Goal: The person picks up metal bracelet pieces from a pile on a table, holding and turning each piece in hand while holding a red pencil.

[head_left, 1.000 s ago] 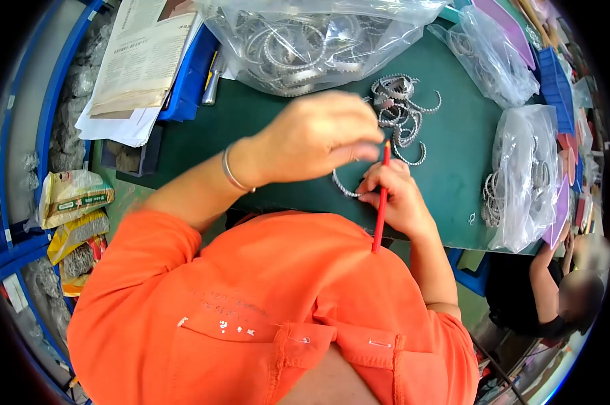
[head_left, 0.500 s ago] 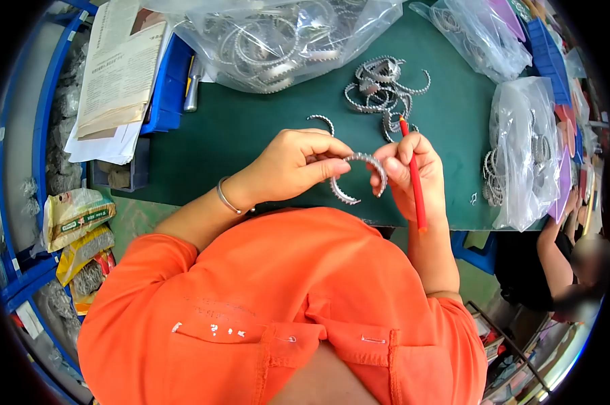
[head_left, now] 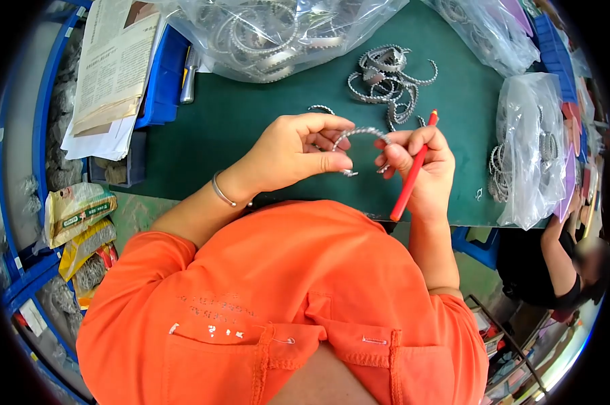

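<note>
A silver, ridged cuff bracelet (head_left: 361, 130) is held between my hands, its gap facing my body. My left hand (head_left: 303, 150) pinches one side of it between thumb and fingers. The other side rests in the fingertips of my right hand (head_left: 423, 162), which also grips a red pencil (head_left: 413, 179). The pencil slants across that palm, with its sharpened tip pointing away from me. Just beyond my left fingers, part of another cuff (head_left: 322, 109) lies on the green tabletop (head_left: 251, 111). A pile of similar cuffs (head_left: 389, 81) lies farther out.
Clear plastic bags of cuffs stand at the back (head_left: 271, 40) and at the right (head_left: 527, 148). Left of them are a blue bin (head_left: 164, 84), papers (head_left: 109, 74) and a metal-ended tool (head_left: 189, 84). Another person's arm (head_left: 559, 260) shows at right.
The cuff has turned in my fingers, so its gap now faces me. My right hand has tilted the pencil, its lower end swinging left. The view has shifted slightly.
</note>
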Demonstrator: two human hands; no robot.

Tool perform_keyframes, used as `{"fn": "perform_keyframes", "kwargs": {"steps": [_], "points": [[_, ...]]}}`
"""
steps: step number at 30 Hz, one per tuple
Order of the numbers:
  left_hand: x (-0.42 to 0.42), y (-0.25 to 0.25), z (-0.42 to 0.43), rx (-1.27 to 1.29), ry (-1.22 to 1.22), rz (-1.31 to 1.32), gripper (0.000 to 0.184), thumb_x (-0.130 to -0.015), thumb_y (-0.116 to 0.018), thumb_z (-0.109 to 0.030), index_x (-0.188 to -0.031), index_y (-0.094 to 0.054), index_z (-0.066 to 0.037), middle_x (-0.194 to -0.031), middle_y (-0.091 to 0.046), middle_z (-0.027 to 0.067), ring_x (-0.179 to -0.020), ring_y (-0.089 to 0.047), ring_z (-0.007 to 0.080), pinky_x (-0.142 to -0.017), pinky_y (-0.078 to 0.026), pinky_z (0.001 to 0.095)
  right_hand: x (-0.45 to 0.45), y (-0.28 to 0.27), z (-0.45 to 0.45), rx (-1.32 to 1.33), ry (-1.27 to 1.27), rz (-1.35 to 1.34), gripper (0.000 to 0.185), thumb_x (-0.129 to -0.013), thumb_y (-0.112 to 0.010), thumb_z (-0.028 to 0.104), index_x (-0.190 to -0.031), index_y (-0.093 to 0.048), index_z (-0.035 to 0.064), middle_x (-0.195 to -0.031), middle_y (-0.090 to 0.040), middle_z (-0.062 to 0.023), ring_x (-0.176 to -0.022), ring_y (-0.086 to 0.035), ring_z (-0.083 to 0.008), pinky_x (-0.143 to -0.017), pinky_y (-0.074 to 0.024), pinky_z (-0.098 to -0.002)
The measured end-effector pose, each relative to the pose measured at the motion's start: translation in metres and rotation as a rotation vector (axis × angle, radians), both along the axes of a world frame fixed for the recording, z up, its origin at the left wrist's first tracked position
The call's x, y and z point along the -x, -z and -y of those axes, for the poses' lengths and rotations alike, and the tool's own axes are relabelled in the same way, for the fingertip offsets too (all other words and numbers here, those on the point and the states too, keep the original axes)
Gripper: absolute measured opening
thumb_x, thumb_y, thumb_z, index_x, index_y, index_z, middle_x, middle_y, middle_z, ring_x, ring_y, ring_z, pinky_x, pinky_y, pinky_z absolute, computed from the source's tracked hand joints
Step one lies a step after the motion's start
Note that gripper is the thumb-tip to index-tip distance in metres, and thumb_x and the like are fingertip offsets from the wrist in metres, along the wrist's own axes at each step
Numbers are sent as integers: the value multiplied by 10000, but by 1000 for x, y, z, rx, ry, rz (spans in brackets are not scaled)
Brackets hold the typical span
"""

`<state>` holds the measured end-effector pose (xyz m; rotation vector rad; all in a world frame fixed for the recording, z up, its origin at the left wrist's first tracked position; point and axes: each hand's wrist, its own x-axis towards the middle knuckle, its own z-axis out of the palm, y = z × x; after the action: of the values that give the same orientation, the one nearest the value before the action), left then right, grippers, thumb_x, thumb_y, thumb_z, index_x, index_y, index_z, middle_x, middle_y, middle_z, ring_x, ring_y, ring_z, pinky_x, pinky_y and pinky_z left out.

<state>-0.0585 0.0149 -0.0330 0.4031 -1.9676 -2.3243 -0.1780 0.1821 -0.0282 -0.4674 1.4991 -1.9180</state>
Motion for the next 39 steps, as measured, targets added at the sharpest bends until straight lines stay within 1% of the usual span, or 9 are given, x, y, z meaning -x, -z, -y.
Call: {"fn": "perform_keyframes", "kwargs": {"steps": [2, 9, 18, 21, 22, 26, 30, 34, 39], "points": [[-1, -1, 2, -146, 95, 29, 375, -779, -617, 41, -1137, -510, 46, -926, -608, 106, -849, -594, 135, -758, -498, 239, 2, 3, -1, 37, 30, -5, 247, -776, -634, -36, -745, -409, 62, -835, -625, -152, -621, -614, -157, -480, -488, -219], [1, -5, 4, -425, 112, 119, 295, -825, -576, -14, -1103, -509, 56, -927, -625, 144, -823, -644, 215, -716, -531, 276, 3, 2, -1, 68, 62, 51, 215, -804, -611, -15, -764, -413, 62, -799, -618, -154, -591, -616, -168, -442, -487, -226], [0, -3, 7, -441, 93, 109, 296, -812, -581, -13, -1091, -513, 63, -872, -629, 140, -770, -651, 218, -679, -543, 275, 3, 3, 1, 44, 29, 23, 208, -814, -610, 4, -769, -414, 55, -795, -616, -141, -628, -614, -161, -498, -486, -222], [1, -2, 7, -423, 64, 107, 259, -810, -586, -4, -1053, -522, 58, -847, -627, 131, -736, -648, 199, -668, -542, 271, -1, 16, 8, -56, 232, -624, 235, -783, -644, -9, -775, -413, 32, -845, -618, -112, -753, -567, -138, -667, -461, -249], [1, -2, 6, -422, 63, 106, 259, -810, -586, -4, -1053, -522, 58, -847, -627, 131, -736, -648, 199, -668, -542, 271, -3, 15, 8, -56, 232, -625, 235, -783, -644, -9, -775, -413, 32, -845, -618, -112, -753, -567, -138, -667, -461, -249], [3, -3, -5, -310, 27, 93, 197, -822, -588, -20, -998, -530, 46, -797, -617, 104, -700, -637, 169, -635, -533, 255, -20, 8, 9, -64, -77, -416, 227, -754, -657, -36, -759, -442, 36, -816, -614, -111, -714, -566, -124, -632, -459, -237], [4, -5, -4, -248, -65, 107, 158, -849, -573, -54, -980, -534, 24, -762, -609, 68, -649, -610, 133, -590, -513, 233, -16, 6, 11, 100, 11, -29, 217, -791, -611, -40, -785, -421, 65, -791, -603, -108, -642, -563, -130, -538, -454, -224], [5, -1, -1, -139, -103, 140, 232, -882, -539, -113, -1076, -521, 14, -859, -603, 75, -681, -605, 129, -597, -508, 228, -3, 10, 5, 359, 12, 296, 170, -855, -546, 12, -831, -401, 96, -788, -578, -130, -589, -542, -163, -521, -465, -235], [0, -9, -2, -440, 5, 110, 314, -896, -489, -89, -1179, -464, 45, -911, -603, 118, -765, -640, 198, -653, -539, 259, -1, 10, 2, 369, -52, 457, 120, -882, -517, 56, -844, -418, 112, -809, -571, -127, -610, -559, -180, -517, -477, -241]]}}
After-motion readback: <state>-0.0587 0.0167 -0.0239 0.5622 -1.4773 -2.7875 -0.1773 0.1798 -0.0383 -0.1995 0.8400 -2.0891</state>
